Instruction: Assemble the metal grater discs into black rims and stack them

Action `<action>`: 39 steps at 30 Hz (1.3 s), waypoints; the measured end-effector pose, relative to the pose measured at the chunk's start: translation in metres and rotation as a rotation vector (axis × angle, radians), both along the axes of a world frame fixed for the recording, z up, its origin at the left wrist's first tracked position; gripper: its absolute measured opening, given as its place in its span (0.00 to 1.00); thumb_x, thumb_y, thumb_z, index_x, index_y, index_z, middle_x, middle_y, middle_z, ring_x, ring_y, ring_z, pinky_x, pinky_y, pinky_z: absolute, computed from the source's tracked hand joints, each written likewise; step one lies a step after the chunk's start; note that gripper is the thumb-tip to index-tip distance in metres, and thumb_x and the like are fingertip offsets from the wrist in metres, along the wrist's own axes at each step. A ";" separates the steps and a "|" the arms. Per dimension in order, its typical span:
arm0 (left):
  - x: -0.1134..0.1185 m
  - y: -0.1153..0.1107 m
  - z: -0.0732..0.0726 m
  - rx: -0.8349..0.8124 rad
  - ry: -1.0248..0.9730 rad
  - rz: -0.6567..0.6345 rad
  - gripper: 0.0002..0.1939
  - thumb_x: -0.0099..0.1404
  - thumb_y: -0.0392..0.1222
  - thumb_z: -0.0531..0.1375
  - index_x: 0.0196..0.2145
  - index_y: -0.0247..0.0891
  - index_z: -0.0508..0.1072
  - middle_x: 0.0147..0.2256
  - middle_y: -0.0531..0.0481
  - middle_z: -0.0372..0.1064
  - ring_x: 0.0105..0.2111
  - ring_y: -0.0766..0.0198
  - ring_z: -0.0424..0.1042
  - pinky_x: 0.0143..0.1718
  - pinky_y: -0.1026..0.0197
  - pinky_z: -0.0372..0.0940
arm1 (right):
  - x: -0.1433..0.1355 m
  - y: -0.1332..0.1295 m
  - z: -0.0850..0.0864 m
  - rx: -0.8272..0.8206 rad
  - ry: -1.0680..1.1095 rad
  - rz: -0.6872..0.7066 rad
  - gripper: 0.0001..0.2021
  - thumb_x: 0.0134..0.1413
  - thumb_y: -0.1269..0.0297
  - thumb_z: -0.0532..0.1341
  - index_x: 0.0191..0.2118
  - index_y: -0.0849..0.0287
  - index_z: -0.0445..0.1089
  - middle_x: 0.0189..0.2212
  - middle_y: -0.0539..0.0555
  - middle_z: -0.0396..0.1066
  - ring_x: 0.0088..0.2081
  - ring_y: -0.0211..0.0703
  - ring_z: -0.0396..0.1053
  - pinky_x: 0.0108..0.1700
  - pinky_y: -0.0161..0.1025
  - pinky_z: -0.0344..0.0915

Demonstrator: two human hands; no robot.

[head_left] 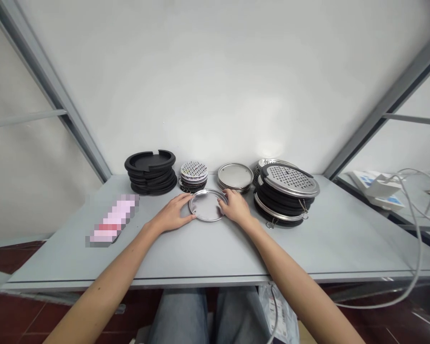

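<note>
A shallow round metal plate [207, 206] with a raised rim lies on the table in front of me. My left hand [172, 213] curves around its left edge, thumb low and fingers at the top of the rim. On the opposite side, my right hand [235, 205] grips the right edge, with its thumb over the rim. Just behind stands a pile of similar metal plates [235, 175]. A short stack of small patterned discs [194, 171] sits behind my left hand.
Black notched rings [150, 165] are piled at the back left. To the right stands a tall stack of perforated metal discs and black rings [286, 191]. A blurred-out pink object [112, 220] lies at left. A white cable [417, 239] hangs over the right side.
</note>
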State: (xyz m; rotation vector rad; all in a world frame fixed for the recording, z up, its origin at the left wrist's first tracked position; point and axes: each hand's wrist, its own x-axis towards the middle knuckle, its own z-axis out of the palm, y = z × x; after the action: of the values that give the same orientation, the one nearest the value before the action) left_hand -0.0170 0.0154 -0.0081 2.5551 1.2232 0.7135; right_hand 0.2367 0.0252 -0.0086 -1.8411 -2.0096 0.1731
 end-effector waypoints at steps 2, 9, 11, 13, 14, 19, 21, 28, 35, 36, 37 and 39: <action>0.000 0.000 -0.001 0.005 0.016 0.014 0.30 0.64 0.56 0.59 0.60 0.42 0.64 0.61 0.41 0.57 0.59 0.50 0.61 0.61 0.48 0.58 | 0.000 0.000 0.000 0.001 -0.001 -0.008 0.21 0.60 0.55 0.54 0.55 0.61 0.64 0.49 0.62 0.70 0.50 0.52 0.67 0.48 0.42 0.61; 0.008 0.010 0.007 0.386 0.093 0.195 0.26 0.68 0.51 0.55 0.59 0.35 0.65 0.65 0.36 0.50 0.64 0.45 0.51 0.62 0.42 0.54 | 0.000 0.000 0.001 0.004 0.012 0.006 0.25 0.58 0.56 0.56 0.58 0.64 0.61 0.50 0.64 0.70 0.51 0.55 0.66 0.50 0.43 0.61; 0.015 0.015 0.011 0.470 0.132 0.224 0.25 0.69 0.50 0.54 0.59 0.33 0.65 0.65 0.34 0.49 0.66 0.44 0.47 0.62 0.41 0.53 | 0.001 0.001 0.001 0.006 0.018 0.014 0.25 0.58 0.57 0.56 0.58 0.64 0.60 0.51 0.64 0.69 0.51 0.55 0.66 0.50 0.43 0.61; 0.024 0.021 0.012 0.492 0.164 0.242 0.26 0.69 0.49 0.53 0.58 0.31 0.66 0.65 0.33 0.49 0.66 0.42 0.46 0.61 0.41 0.52 | 0.002 0.001 0.002 0.007 0.023 0.021 0.25 0.58 0.57 0.56 0.58 0.64 0.60 0.52 0.64 0.69 0.51 0.54 0.66 0.50 0.43 0.61; 0.028 0.024 0.012 0.494 0.175 0.250 0.26 0.69 0.50 0.53 0.58 0.30 0.66 0.65 0.33 0.49 0.66 0.41 0.45 0.61 0.41 0.52 | 0.002 0.001 0.002 0.006 0.025 0.024 0.25 0.58 0.57 0.56 0.58 0.64 0.60 0.52 0.64 0.69 0.50 0.54 0.67 0.50 0.43 0.61; 0.044 0.036 0.007 0.518 0.189 0.251 0.26 0.69 0.51 0.52 0.57 0.29 0.67 0.65 0.33 0.49 0.66 0.41 0.44 0.62 0.41 0.50 | 0.003 0.001 0.005 -0.006 0.030 0.040 0.26 0.58 0.56 0.56 0.59 0.64 0.59 0.51 0.64 0.69 0.51 0.53 0.67 0.50 0.42 0.60; 0.047 0.039 0.005 0.536 0.191 0.249 0.26 0.69 0.51 0.52 0.57 0.28 0.67 0.65 0.34 0.50 0.66 0.43 0.45 0.63 0.42 0.49 | 0.003 0.001 0.005 -0.015 0.029 0.042 0.26 0.58 0.56 0.55 0.59 0.64 0.58 0.52 0.64 0.69 0.51 0.53 0.67 0.50 0.42 0.60; 0.044 0.038 0.002 0.520 0.196 0.273 0.27 0.70 0.50 0.51 0.58 0.27 0.65 0.65 0.36 0.50 0.66 0.44 0.45 0.63 0.43 0.49 | 0.003 0.001 0.004 -0.024 0.019 0.059 0.27 0.59 0.56 0.55 0.60 0.65 0.57 0.53 0.65 0.68 0.52 0.53 0.66 0.53 0.42 0.59; 0.043 0.038 0.005 0.468 0.143 0.236 0.26 0.70 0.50 0.51 0.59 0.31 0.65 0.65 0.36 0.52 0.67 0.44 0.43 0.63 0.40 0.49 | 0.004 0.002 0.003 -0.019 0.022 0.064 0.28 0.59 0.56 0.56 0.61 0.66 0.57 0.53 0.65 0.67 0.53 0.52 0.65 0.54 0.42 0.58; 0.042 0.039 0.005 0.464 0.139 0.231 0.25 0.70 0.50 0.50 0.58 0.31 0.65 0.65 0.36 0.52 0.67 0.44 0.43 0.63 0.40 0.49 | 0.004 0.002 0.002 -0.022 0.023 0.065 0.28 0.59 0.56 0.56 0.61 0.66 0.57 0.53 0.65 0.67 0.53 0.52 0.65 0.55 0.42 0.58; 0.042 0.039 0.004 0.458 0.136 0.228 0.26 0.70 0.50 0.50 0.58 0.31 0.65 0.65 0.36 0.52 0.67 0.44 0.43 0.63 0.40 0.49 | 0.005 0.002 0.002 -0.022 0.024 0.067 0.28 0.59 0.56 0.56 0.60 0.66 0.57 0.53 0.65 0.67 0.53 0.52 0.65 0.55 0.42 0.57; 0.041 0.040 0.003 0.440 0.131 0.222 0.26 0.70 0.50 0.51 0.58 0.30 0.65 0.64 0.36 0.52 0.67 0.44 0.44 0.63 0.41 0.48 | 0.005 0.002 0.002 -0.019 0.023 0.072 0.28 0.59 0.56 0.56 0.61 0.66 0.57 0.53 0.65 0.67 0.53 0.52 0.65 0.55 0.42 0.57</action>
State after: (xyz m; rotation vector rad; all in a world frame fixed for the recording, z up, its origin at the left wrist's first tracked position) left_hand 0.0242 0.0554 -0.0048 2.8802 1.5593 0.9694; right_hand 0.2416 0.0273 -0.0067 -1.7716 -2.0662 0.2340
